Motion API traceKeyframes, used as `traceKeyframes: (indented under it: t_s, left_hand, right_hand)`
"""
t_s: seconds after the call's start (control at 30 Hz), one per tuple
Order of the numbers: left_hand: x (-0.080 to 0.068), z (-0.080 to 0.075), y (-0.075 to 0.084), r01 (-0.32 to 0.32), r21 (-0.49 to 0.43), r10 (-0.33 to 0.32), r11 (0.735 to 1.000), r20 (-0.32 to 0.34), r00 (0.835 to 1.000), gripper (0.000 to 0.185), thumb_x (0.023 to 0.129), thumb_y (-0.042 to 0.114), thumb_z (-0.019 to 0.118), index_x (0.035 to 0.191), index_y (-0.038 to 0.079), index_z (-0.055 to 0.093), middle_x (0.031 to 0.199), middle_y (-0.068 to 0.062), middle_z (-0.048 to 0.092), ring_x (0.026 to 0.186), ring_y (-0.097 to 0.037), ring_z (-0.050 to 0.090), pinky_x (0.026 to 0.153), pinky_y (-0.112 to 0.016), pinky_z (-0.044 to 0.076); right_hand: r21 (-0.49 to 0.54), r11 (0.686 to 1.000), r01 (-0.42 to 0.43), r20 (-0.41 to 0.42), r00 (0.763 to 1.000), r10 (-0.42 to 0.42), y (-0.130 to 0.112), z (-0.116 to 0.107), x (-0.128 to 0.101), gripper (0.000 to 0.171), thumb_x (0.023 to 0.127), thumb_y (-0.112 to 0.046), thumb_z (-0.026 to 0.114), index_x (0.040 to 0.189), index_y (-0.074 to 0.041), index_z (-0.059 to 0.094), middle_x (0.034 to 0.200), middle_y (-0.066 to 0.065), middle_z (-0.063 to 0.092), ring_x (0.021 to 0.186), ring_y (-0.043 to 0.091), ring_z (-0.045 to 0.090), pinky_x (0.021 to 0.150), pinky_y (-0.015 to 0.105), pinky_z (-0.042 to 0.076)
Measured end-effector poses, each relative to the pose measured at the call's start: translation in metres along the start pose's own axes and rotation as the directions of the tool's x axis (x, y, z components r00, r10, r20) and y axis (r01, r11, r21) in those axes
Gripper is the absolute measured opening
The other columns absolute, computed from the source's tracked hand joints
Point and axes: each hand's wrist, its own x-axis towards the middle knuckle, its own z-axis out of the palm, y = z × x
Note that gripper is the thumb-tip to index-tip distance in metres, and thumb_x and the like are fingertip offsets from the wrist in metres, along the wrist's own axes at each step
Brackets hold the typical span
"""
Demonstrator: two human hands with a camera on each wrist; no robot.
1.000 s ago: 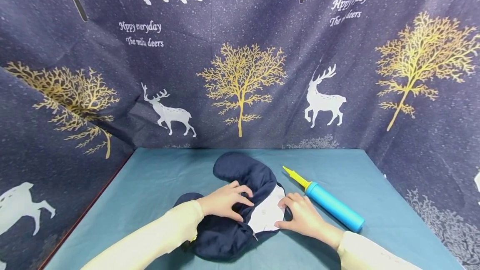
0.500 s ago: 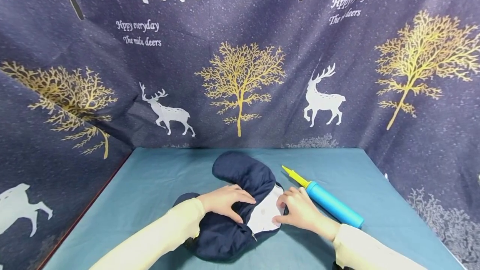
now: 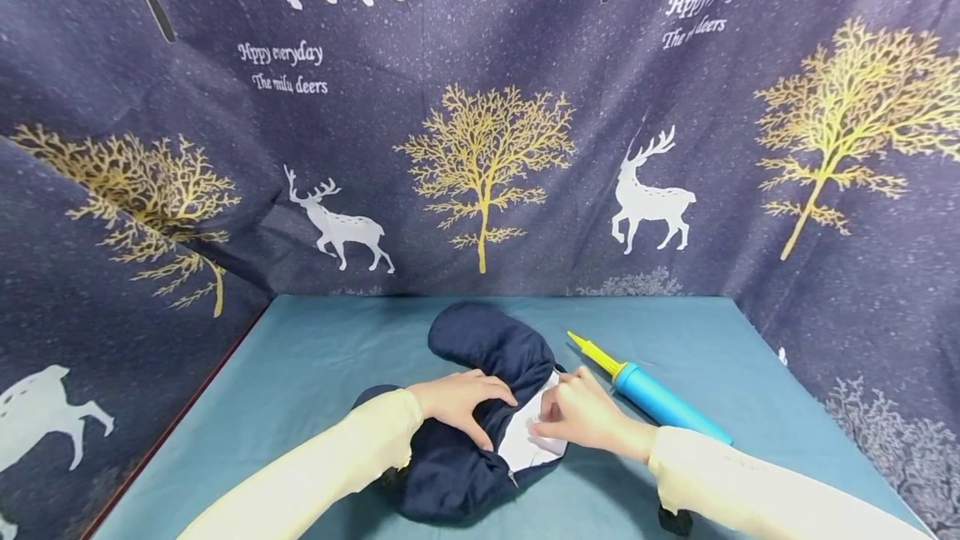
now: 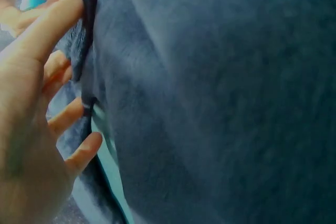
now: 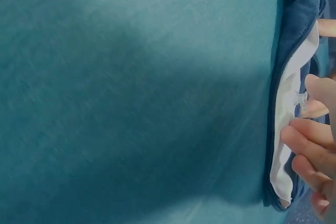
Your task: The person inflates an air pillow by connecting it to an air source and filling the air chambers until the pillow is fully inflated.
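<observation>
Neck pillow, navy and U-shaped, lies on the counter in front of the person, its curve open toward the left. Cover unzipped along the outer bend; white liner exposed there, metal zipper pull at the near end of the opening. Left hand rests on the pillow beside the opening, grip spread – thumb apart from the fingers. Right hand is over the liner, grip pinching a small clear valve between thumb and forefinger; remaining fingers bent. Hand pump, blue barrel with yellow nozzle, lies on the counter just right of the pillow, nozzle pointing away from the person. Backdrop: dark curtain printed with white deer and golden trees.
</observation>
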Motion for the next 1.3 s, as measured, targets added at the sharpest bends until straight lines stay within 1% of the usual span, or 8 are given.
traceKeyframes:
  t_s: [0.2,0.43,0.57,0.7,0.87,0.97,1.17,1.3]
  left_hand:
    - [-0.001,0.001,0.005,0.038,0.027,-0.038,0.999,0.0,0.999,0.077,0.076,0.045,0.083,0.142,0.021,0.052,0.145,0.003,0.051,0.121,-0.017,0.049,0.103,-0.028,0.042]
    - [-0.002,0.005,0.004,0.081,0.028,-0.081,0.996,0.007,0.997,0.087,0.075,0.049,0.082,0.149,0.02,0.044,0.153,0.005,0.044,0.125,-0.016,0.046,0.106,-0.031,0.042]
    - [-0.002,0.007,0.002,0.085,0.03,-0.086,0.996,0.014,0.996,0.089,0.075,0.051,0.081,0.15,0.021,0.043,0.155,0.006,0.042,0.128,-0.016,0.045,0.107,-0.031,0.04]
    - [-0.001,0.008,0.002,0.071,0.018,-0.071,0.997,0.006,0.997,0.089,0.075,0.049,0.082,0.149,0.019,0.044,0.155,0.004,0.043,0.126,-0.017,0.045,0.107,-0.032,0.041]
    - [-0.001,0.007,0.003,0.076,0.013,-0.076,0.997,0.007,0.997,0.089,0.075,0.049,0.082,0.149,0.018,0.043,0.155,0.004,0.043,0.126,-0.017,0.045,0.109,-0.032,0.039]
    - [-0.002,0.007,0.003,0.08,0.006,-0.08,0.997,0.009,0.997,0.089,0.075,0.049,0.082,0.15,0.018,0.043,0.155,0.004,0.043,0.126,-0.017,0.045,0.108,-0.032,0.039]
    - [-0.001,0.008,0.001,0.078,-0.003,-0.078,0.997,0.008,0.997,0.089,0.075,0.048,0.082,0.15,0.019,0.044,0.155,0.005,0.043,0.126,-0.017,0.045,0.109,-0.031,0.039]
    - [-0.001,0.007,0.001,0.086,-0.007,-0.086,0.996,0.012,0.996,0.088,0.076,0.049,0.081,0.15,0.02,0.043,0.156,0.006,0.042,0.127,-0.016,0.044,0.11,-0.032,0.038]
  right_hand:
    - [-0.017,0.999,0.035,0.017,0.999,-0.035,0.001,0.003,0.008,0.024,0.073,-0.046,0.081,0.064,-0.029,0.067,0.059,-0.022,0.061,0.067,0.0,0.049,0.074,0.028,0.032]
    - [0.005,1.0,0.031,0.013,0.999,-0.031,0.003,0.009,0.01,0.025,0.073,-0.049,0.082,0.063,-0.032,0.066,0.058,-0.024,0.059,0.066,-0.002,0.046,0.075,0.027,0.032]
    - [0.021,1.0,0.024,-0.011,1.0,-0.024,0.004,0.014,0.008,0.024,0.073,-0.047,0.082,0.064,-0.033,0.065,0.056,-0.025,0.055,0.067,-0.002,0.045,0.073,0.027,0.031]
    - [0.061,0.998,0.033,-0.06,0.998,-0.03,0.006,0.018,0.006,0.021,0.073,-0.04,0.084,0.072,-0.028,0.067,0.059,-0.019,0.056,0.066,-0.002,0.045,0.071,0.024,0.033]
    - [0.126,0.99,0.068,-0.101,0.993,-0.056,0.007,0.022,0.004,0.018,0.073,-0.032,0.084,0.078,-0.023,0.069,0.063,-0.014,0.061,0.066,0.0,0.049,0.073,0.026,0.04]
    - [0.155,0.985,0.079,-0.096,0.993,-0.064,0.008,0.023,0.003,0.016,0.075,-0.03,0.084,0.08,-0.024,0.07,0.066,-0.015,0.063,0.068,0.001,0.053,0.075,0.028,0.044]
    - [0.213,0.975,0.055,-0.039,0.998,-0.048,0.009,0.023,0.002,0.01,0.08,-0.028,0.08,0.084,-0.027,0.071,0.074,-0.016,0.065,0.073,0.002,0.055,0.065,0.016,0.042]
    - [0.254,0.965,0.057,-0.027,0.998,-0.052,0.01,0.023,0.001,0.01,0.081,-0.025,0.08,0.087,-0.026,0.072,0.078,-0.014,0.068,0.075,0.002,0.058,0.065,0.016,0.045]
